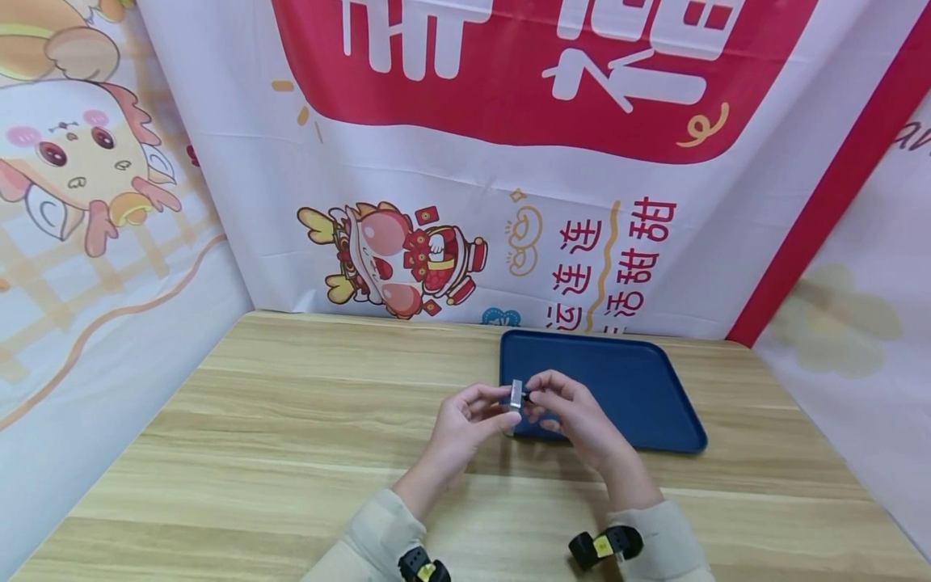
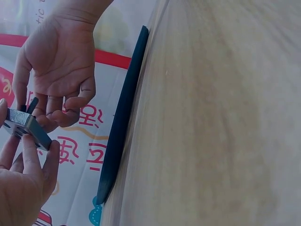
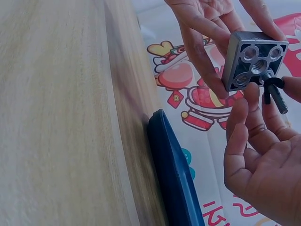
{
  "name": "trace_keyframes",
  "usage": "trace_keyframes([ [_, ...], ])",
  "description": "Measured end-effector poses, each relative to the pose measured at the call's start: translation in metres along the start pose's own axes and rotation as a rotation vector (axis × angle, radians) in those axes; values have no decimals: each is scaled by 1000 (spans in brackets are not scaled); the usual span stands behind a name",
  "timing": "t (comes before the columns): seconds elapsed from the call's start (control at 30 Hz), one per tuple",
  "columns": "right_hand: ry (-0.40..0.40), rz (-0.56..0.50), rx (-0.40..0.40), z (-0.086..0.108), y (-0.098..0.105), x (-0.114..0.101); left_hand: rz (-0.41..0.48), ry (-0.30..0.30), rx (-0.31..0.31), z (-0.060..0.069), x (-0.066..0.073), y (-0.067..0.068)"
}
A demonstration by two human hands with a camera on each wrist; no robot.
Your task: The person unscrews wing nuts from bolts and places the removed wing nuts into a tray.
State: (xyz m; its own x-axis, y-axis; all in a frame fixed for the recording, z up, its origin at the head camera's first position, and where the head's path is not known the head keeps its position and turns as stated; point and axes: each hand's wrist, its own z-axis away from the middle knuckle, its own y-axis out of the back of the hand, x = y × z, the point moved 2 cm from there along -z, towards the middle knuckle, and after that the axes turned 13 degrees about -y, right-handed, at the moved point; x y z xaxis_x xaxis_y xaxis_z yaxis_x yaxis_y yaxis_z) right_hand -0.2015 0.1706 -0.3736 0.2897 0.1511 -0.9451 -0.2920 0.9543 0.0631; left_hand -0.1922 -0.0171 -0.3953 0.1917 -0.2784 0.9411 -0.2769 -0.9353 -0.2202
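Metal block (image 1: 516,394) held up at tray's (image 1: 611,396) 9 o'clock edge (head view), pinched round sides by left hand (image 1: 460,426). Bolt (image 3: 278,100) at block's 5 o'clock (right wrist view), black wing pinched by right hand (image 1: 579,414). Probably stiff, lightish, kinda slick; best gripped by side walls.

In the head view the bolt (image 3: 279,100) is too small to make out, and both hands hide part of the blue tray (image 1: 618,388). The left wrist view's left edge crops the left hand (image 2: 23,188). In the right wrist view — whose right edge cuts into the right hand (image 3: 263,160) — whether the bolt enters the metal block (image 3: 256,61) cannot be told.
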Motion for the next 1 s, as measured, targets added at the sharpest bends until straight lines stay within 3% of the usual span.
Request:
trace_keyframes([
  [0.5,19,59,10,-3,-1,4,-4,12,2,1,2,0],
  [0.8,-24,2,38,-2,-1,1,5,-4,-1,1,0,0],
  [1.0,-144,-98,-93,1,-3,1,-12,-24,-9,1,1,0],
])
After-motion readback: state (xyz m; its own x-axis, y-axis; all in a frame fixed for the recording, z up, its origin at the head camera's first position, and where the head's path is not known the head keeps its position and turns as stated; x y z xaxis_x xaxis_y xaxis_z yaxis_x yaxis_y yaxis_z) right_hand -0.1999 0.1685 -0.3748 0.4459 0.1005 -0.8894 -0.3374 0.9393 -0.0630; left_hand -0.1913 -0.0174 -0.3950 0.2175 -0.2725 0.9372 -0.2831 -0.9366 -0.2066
